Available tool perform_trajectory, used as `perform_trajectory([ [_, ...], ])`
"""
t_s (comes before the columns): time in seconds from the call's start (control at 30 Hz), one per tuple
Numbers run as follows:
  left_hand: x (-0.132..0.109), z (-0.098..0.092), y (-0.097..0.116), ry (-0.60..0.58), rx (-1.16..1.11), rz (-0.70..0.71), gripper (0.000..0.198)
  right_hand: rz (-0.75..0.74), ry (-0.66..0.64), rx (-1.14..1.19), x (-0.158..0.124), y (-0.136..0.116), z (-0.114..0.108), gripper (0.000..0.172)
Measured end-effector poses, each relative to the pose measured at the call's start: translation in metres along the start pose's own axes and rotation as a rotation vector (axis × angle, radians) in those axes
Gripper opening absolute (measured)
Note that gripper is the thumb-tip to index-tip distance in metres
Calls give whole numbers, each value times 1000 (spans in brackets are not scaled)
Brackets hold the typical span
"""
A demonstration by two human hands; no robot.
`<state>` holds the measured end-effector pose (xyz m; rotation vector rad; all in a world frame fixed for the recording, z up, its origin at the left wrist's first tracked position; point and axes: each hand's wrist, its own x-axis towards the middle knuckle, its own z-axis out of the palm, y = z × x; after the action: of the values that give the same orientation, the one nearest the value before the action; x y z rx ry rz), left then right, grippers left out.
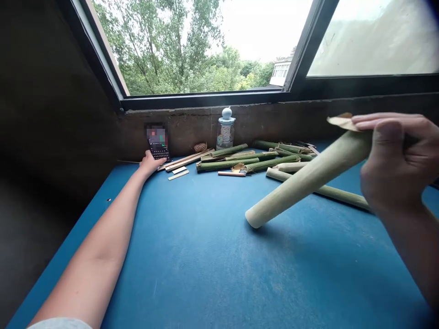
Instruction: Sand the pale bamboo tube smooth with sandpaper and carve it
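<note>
While right hand [394,155] grips peeled bamboo pole [308,180], fingers clamped round upper part, pole slants down across worktop [192,256], low end touching or just above surface, cannot tell which. Papery strip [343,121] sits under fingers at top end. Left hand [151,163] reaches far ahead, fingers at lower edge of phone [157,144]; apart or closed, cannot tell. Left of bottle [225,130], flat slats [178,162]; right of it, green bamboo pieces [254,160], long pale stick [343,194].

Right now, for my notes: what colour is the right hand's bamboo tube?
The bamboo tube: pale green, head view.
</note>
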<state>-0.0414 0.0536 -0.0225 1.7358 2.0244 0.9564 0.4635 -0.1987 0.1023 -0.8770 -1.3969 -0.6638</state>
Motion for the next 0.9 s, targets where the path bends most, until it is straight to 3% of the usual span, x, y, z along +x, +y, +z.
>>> perform_trajectory([
  [0.17, -6, 2, 11, 29, 162, -67, 85, 365, -152, -167, -36, 9, -23, 50],
  [0.23, -5, 1, 8, 24, 128, -55, 88, 493, -203, -219, -53, 13, -27, 55],
  [0.3, -1, 0, 1, 8, 12, 14, 85, 562, -359, -222, -70, 16, -25, 54],
  [0.4, 5, -4, -8, 8, -177, 110, 59, 458, -624, -130, -94, 12, -15, 50],
  [0.47, 9, -7, -13, 29, -234, 116, 44, 296, -728, -51, -106, 0, -6, 43],
  [0.57, 11, -10, -15, 71, -257, 111, 37, 140, -850, 53, -120, -25, 4, 32],
  [0.77, 7, -10, -9, 65, -237, 99, 37, 158, -896, 162, -130, -71, 14, 29],
  [0.9, 5, -9, -3, 74, -156, 65, 36, 39, -948, 244, -128, -64, 14, 31],
])
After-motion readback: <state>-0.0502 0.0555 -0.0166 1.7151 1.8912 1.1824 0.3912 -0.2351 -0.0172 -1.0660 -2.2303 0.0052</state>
